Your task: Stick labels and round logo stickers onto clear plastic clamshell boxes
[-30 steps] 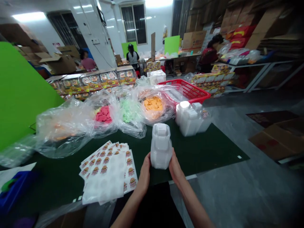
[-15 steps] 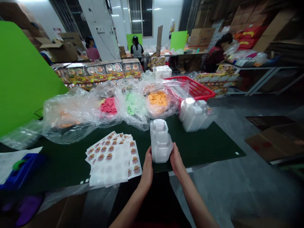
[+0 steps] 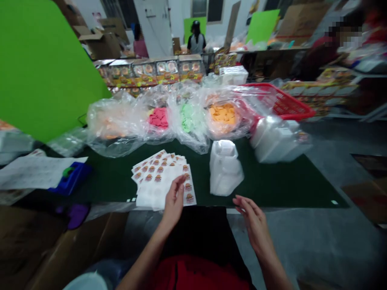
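A stack of clear plastic clamshell boxes (image 3: 225,173) stands on the dark green tabletop (image 3: 272,187), touched by neither hand. My left hand (image 3: 174,198) is over the right part of the fanned sticker sheets (image 3: 157,183), fingers loosely stretched and nothing seen in them. Burger pictures are printed on the sheets, and a blank white sheet lies on top. Just in front of the box stack, past the table's near edge, my right hand (image 3: 251,217) is open with its fingers slightly bent and holds nothing.
Plastic bags hold orange pieces (image 3: 224,117), green pieces (image 3: 188,117) and pink pieces (image 3: 159,118). More clear boxes (image 3: 276,143) stand by a red basket (image 3: 293,105). A blue tray (image 3: 70,181) and a green board (image 3: 51,68) are at left. People sit farther back.
Both hands have let go of the clear box stack. My left hand has moved left over the sticker sheets; my right has drawn back to the near right. The view has shifted left.
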### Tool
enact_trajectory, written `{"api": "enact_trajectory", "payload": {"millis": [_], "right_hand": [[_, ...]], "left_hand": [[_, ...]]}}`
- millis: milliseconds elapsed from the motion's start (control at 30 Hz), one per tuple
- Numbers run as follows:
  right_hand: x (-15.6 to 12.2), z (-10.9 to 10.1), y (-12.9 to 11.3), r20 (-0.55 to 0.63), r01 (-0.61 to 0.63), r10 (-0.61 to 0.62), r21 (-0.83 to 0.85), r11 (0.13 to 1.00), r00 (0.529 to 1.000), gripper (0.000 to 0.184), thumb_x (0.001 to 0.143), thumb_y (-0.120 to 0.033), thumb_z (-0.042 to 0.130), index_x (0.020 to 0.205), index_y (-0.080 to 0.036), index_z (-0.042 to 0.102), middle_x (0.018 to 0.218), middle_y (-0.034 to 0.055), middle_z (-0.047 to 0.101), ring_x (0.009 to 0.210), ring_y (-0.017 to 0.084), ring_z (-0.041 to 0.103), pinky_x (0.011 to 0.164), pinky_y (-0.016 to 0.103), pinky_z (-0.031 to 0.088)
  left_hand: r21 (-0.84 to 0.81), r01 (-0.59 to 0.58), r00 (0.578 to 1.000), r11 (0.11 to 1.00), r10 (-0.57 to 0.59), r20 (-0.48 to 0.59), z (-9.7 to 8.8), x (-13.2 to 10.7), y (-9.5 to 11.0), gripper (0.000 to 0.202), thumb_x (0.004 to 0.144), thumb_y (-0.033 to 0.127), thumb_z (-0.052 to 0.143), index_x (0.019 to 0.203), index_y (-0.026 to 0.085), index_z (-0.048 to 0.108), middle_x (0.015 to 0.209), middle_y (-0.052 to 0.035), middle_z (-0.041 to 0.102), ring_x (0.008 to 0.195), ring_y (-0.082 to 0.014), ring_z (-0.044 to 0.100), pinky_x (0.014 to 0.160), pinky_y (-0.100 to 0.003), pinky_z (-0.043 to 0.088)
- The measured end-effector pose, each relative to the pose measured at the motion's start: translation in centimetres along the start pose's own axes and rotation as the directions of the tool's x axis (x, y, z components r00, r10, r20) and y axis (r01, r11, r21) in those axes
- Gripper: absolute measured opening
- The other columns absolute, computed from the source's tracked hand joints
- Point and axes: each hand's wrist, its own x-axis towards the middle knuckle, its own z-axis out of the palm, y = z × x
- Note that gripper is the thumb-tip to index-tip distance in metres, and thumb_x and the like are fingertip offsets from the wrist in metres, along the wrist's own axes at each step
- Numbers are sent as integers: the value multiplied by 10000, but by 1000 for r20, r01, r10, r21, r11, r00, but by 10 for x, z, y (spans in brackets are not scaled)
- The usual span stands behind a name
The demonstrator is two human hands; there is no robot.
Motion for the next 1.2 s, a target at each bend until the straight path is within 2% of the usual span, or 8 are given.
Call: {"api": "enact_trajectory", "payload": {"millis": [133,233,367,500,733,900,1067,1200], "right_hand": [[-42,25,14,332,-125,183,-187,974,925,471,814,-666,791,985,-229,835,1007,113,822,1024,319,753,924,428,574],[-51,68,19,502,-85,197,-238,968,842,491,816,-691,777,970,-227,824,951,104,818,980,309,758,902,430,578],[-39,110,32,559,-153,303,-299,942,772,611,706,-774,804,928,-206,785,980,128,819,989,319,765,865,438,583],[-40,121,47,555,-242,414,-359,902,721,625,649,-769,844,882,-200,733,986,125,811,1010,322,764,823,414,582],[-41,136,23,455,16,86,-216,976,886,390,829,-604,799,891,-226,725,912,70,785,908,272,736,844,398,584],[-20,129,26,266,158,-95,-228,961,959,368,860,-488,791,1131,-251,717,1239,103,754,1106,269,705,1010,429,564],[-8,149,33,290,-128,136,-44,991,947,563,722,-495,882,1191,-255,683,1106,77,806,995,279,759,956,455,603],[6,180,21,446,-395,383,-72,916,809,552,660,-506,921,1097,-216,751,1065,86,835,986,316,783,926,458,618]], "left_hand": [[528,-113,982,842,177,-71,-79,12,-32,423,1076,297,399,1434,194,600,1501,-145,633,1459,-291,549,1277,-548,358],[723,-133,982,678,188,4,-104,12,-59,503,1045,233,406,1533,185,519,1615,-161,522,1578,-326,386,1290,-616,291],[782,-174,984,599,142,110,-95,-9,-69,515,1079,252,388,1584,193,468,1650,-154,481,1585,-320,373,1271,-598,327],[745,-192,981,639,139,134,-80,-33,-60,514,1097,272,385,1605,219,444,1634,-130,510,1539,-288,448,1245,-543,376],[579,-138,988,803,151,26,-82,-17,-59,478,1070,280,442,1534,228,545,1528,-136,611,1440,-307,525,1212,-564,405],[482,-143,985,864,171,-15,-89,-5,-66,443,1062,275,455,1477,227,600,1464,-127,655,1389,-289,561,1212,-540,428],[470,-144,984,871,178,-27,-86,-7,-65,434,1055,264,475,1468,236,606,1473,-111,656,1393,-288,559,1216,-538,418],[462,-158,985,872,170,17,-83,-5,-60,431,1046,252,494,1461,244,609,1464,-92,671,1397,-288,563,1222,-548,398]]}}
